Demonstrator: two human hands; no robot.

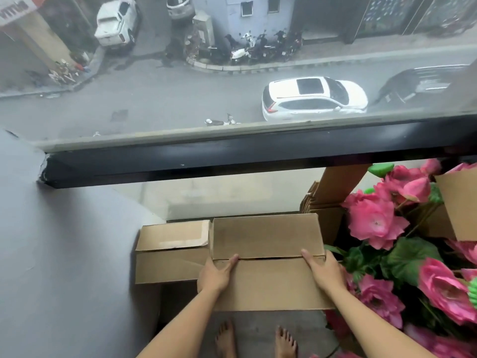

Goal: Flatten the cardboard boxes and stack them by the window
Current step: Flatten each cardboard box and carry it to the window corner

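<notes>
A flattened brown cardboard box lies on the floor just below the window. My left hand holds its left edge and my right hand holds its right edge, thumbs resting on top near the middle fold. Partly beneath it, to the left, lies another flattened box with a strip of clear tape on its flap. Several more flattened boxes lean upright against the glass at the right.
A grey wall closes the left side. Pink artificial flowers with green leaves crowd the right, touching the boxes. Another cardboard box stands at the far right. My bare feet stand on the grey floor just behind the box.
</notes>
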